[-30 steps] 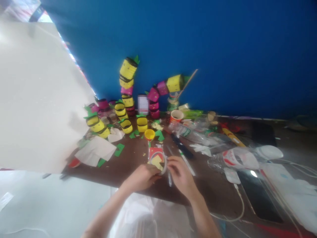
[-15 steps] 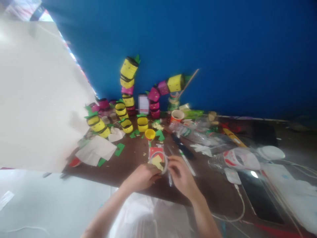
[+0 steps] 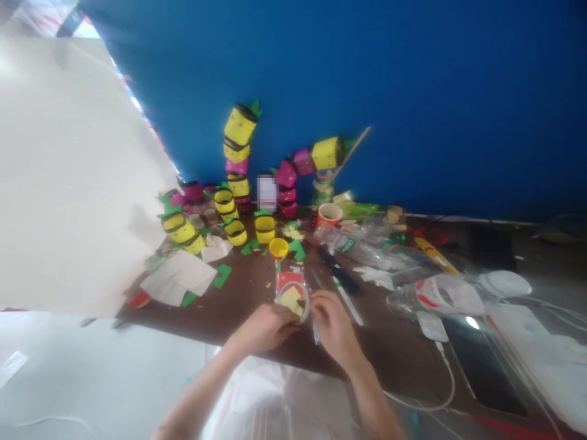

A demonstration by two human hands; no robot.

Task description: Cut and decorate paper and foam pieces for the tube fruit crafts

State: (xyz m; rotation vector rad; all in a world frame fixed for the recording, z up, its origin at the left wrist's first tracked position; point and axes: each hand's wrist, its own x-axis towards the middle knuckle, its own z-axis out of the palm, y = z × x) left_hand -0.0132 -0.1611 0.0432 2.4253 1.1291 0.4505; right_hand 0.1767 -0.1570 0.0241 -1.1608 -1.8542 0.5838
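Observation:
Near the front edge of the brown table (image 3: 257,284), a whitish ring (image 3: 306,305), possibly a tape roll, is between my two hands. My left hand (image 3: 270,327) is closed at the ring's lower left, against a pale yellow piece (image 3: 290,299) seen inside the ring. The fingers of my right hand (image 3: 329,311) are pinched at the ring's right side; what lies between them is too small to tell. A red piece (image 3: 290,278) lies just behind the ring. A small yellow cup (image 3: 278,248) stands farther back.
Stacked yellow and magenta cups (image 3: 237,150) rise against the blue wall. White paper (image 3: 178,278) and green scraps (image 3: 222,276) lie left. To the right are a dark-handled knife (image 3: 339,272), plastic bottles (image 3: 447,294), a paper cup (image 3: 329,214), a phone (image 3: 486,366) and a white cable (image 3: 452,373).
The view has shifted very slightly. My right hand's fingers have moved a little at the ring's right side; my left hand stays in nearly the same place.

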